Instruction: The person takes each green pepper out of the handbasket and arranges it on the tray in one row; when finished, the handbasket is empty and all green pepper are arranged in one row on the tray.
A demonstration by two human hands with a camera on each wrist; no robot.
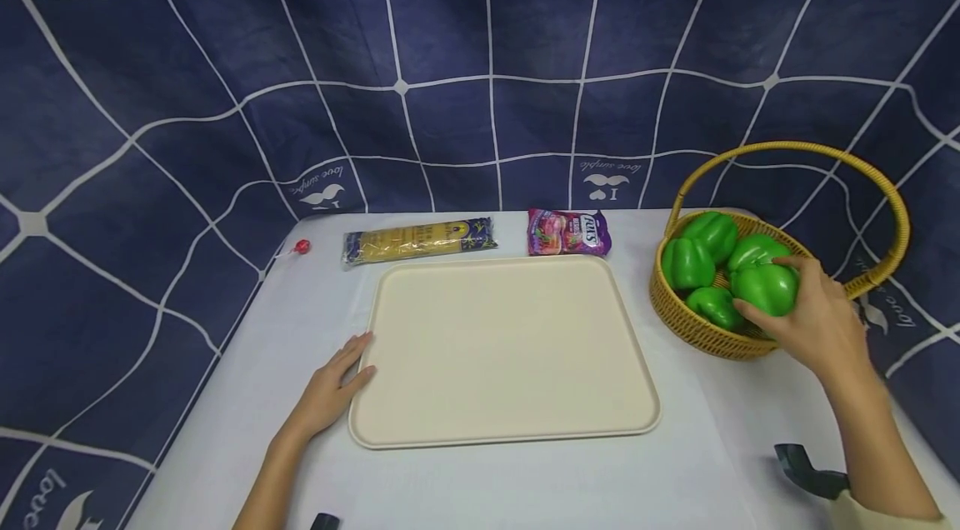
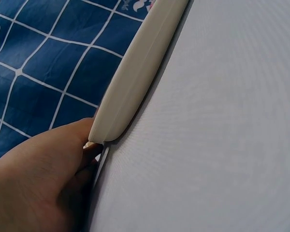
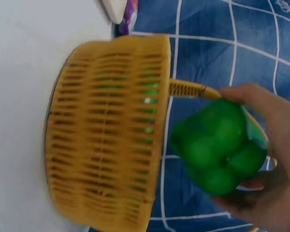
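Note:
My right hand (image 1: 821,326) grips a green bell pepper (image 1: 767,290) between thumb and fingers, over the right part of a wicker basket (image 1: 693,332). In the right wrist view this pepper (image 3: 215,145) is above the basket's rim, beside its woven wall (image 3: 104,140). Several more green bell peppers (image 1: 687,263) lie inside the basket. My left hand (image 1: 326,392) rests at the left edge of a cream rectangular tray (image 1: 502,355), its fingers extended along the rim. The left wrist view has that hand (image 2: 43,169) right at the tray's raised side (image 2: 135,77).
Behind the tray lie a clear-and-yellow pack of pasta (image 1: 416,242) and a purple snack bag (image 1: 568,232). A red lollipop (image 1: 302,247) is at the far left of the white table (image 1: 525,484). The basket's tall handle (image 1: 896,217) arches up at the right. Dark blue checked cloth (image 1: 450,38) hangs behind.

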